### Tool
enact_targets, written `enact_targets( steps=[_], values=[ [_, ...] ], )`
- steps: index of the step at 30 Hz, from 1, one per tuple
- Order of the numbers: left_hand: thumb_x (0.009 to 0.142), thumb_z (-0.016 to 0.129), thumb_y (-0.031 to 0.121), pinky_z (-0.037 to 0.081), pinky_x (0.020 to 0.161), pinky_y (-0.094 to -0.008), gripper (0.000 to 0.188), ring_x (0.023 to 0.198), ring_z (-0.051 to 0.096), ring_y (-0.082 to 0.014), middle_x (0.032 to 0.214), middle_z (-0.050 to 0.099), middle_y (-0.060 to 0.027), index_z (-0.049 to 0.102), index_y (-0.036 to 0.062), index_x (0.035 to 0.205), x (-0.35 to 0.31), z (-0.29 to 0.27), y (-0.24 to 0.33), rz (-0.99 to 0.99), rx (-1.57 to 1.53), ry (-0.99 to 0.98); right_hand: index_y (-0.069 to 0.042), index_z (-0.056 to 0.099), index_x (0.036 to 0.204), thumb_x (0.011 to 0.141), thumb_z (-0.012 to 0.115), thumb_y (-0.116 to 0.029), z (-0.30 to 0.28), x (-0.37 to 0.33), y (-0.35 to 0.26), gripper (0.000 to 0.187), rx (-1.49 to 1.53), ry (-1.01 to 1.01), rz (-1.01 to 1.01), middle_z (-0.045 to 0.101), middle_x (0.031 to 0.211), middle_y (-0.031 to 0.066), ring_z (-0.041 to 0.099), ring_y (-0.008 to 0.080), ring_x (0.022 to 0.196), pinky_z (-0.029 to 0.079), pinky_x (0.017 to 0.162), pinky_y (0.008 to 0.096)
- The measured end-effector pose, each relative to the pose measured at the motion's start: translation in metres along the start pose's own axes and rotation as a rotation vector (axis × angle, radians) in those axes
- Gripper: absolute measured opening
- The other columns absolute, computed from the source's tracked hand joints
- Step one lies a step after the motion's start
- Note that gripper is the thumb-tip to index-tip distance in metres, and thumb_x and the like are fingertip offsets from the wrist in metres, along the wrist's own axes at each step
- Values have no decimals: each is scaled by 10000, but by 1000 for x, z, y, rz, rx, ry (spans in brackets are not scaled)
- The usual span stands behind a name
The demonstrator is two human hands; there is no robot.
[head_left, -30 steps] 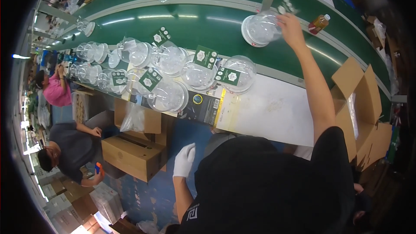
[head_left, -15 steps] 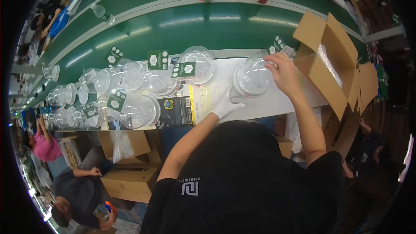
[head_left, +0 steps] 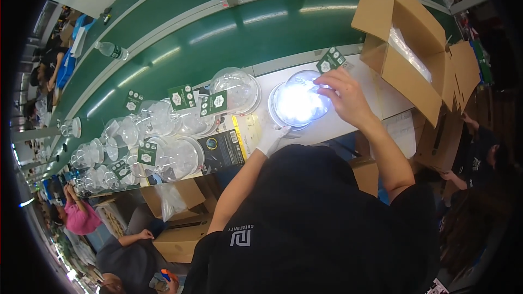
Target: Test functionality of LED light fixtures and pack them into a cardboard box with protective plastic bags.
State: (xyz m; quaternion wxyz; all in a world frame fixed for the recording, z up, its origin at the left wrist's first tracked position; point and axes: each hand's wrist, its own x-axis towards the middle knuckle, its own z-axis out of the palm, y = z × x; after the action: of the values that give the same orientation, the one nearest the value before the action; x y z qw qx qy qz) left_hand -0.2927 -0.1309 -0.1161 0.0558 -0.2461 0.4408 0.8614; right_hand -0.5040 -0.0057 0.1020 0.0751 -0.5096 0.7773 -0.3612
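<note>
A clear domed lamp with a white round base stands in front of me, glowing bright white. My left hand, in a white glove, grips the near left edge of its base, the thumb lying over the rim. At the dome's upper right, my bare right hand has its thumb and fingers drawn together in a pinch. What sits between those fingertips is too small to make out. A dark green printed tag stands just beyond the right fingers; I cannot tell whether it is attached to this lamp.
Several unlit clear domes with green tags line the bench to the left. An open cardboard box stands at the right. A black and yellow printed sheet lies left of my glove. Co-workers are at the lower left and far right.
The lamp has lit up. My left hand has closed in on its base. The view has shifted and tilted, and the right hand stays at the dome's upper right.
</note>
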Motion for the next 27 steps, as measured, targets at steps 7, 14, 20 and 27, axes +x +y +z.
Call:
enact_targets(
  steps=[7,14,20,27],
  values=[
    [991,668,272,506,1024,-359,489,1163,681,-226,1273,706,-140,589,9,1396,-30,-32,27,-104,1014,8,-14,726,1067,828,735,0,44,-13,15,239,51,-50,-137,691,1038,113,624,296,977,531,866,383],
    [831,807,220,437,1095,-484,807,1266,552,-448,1404,544,-255,400,-12,1489,-30,59,111,948,1225,528,-16,707,1118,815,748,26,68,-34,11,309,201,54,-118,670,1116,128,643,297,1043,549,894,354],
    [757,808,124,512,939,-445,391,1091,651,-343,1213,676,-132,718,113,1138,9,101,133,1074,1316,357,-37,532,1408,728,885,-114,94,-106,86,771,308,305,285,511,1452,157,544,313,1273,480,1017,426],
    [775,706,93,503,971,-472,434,1007,659,-374,1099,710,-142,714,141,1206,28,84,109,1083,1233,410,-7,258,1568,513,1004,-381,180,-102,124,1346,361,-41,366,370,1567,243,340,403,1471,301,1226,442]
  ],
)
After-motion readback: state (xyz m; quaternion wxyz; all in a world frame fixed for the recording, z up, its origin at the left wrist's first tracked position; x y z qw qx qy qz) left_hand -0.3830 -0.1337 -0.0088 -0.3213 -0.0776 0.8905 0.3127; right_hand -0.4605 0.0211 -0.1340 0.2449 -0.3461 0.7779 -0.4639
